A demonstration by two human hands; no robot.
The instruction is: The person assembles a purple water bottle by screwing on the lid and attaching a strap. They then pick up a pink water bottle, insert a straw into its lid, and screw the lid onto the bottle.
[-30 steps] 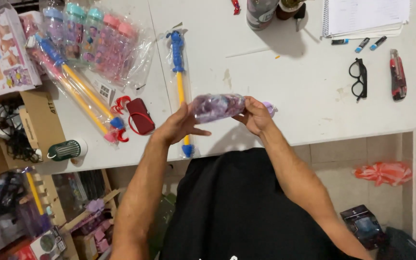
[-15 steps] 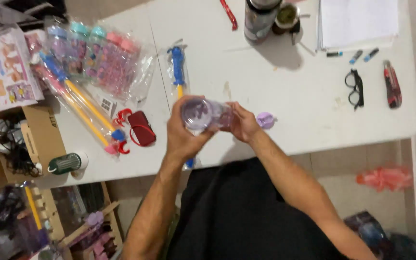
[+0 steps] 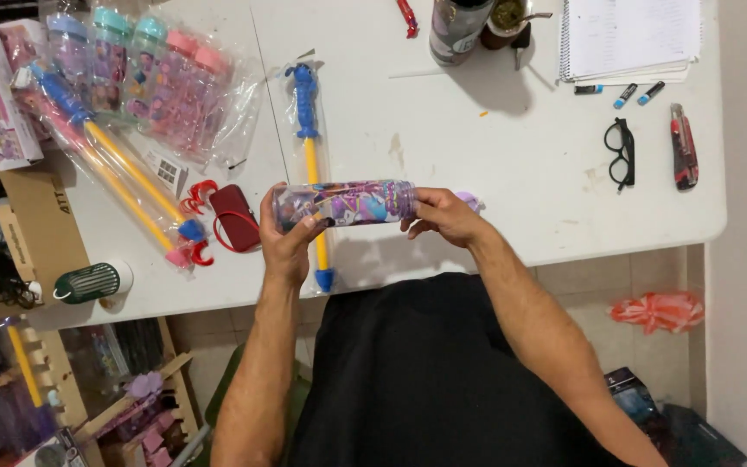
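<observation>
A clear plastic bottle (image 3: 347,204) with purple and blue pictures lies sideways between my hands, held just above the white table (image 3: 520,173). My left hand (image 3: 287,238) grips its base end. My right hand (image 3: 443,216) grips the neck end, and a small purple cap (image 3: 470,201) shows just behind its fingers. Under the bottle lies a blue and yellow water-pump toy in a clear bag (image 3: 310,156).
A bag of pastel-capped bottles (image 3: 144,78) and long pump toys (image 3: 114,169) lie at the left, with a red pouch (image 3: 235,216) beside them. Glasses (image 3: 621,152), a utility knife (image 3: 683,145), markers, a notebook (image 3: 633,35) and a tumbler (image 3: 456,30) are at the right. Cardboard boxes stand left.
The bottle has turned from end-on to lying sideways, stretched between both hands. My left hand has shifted to the base end; the view moved in closer.
</observation>
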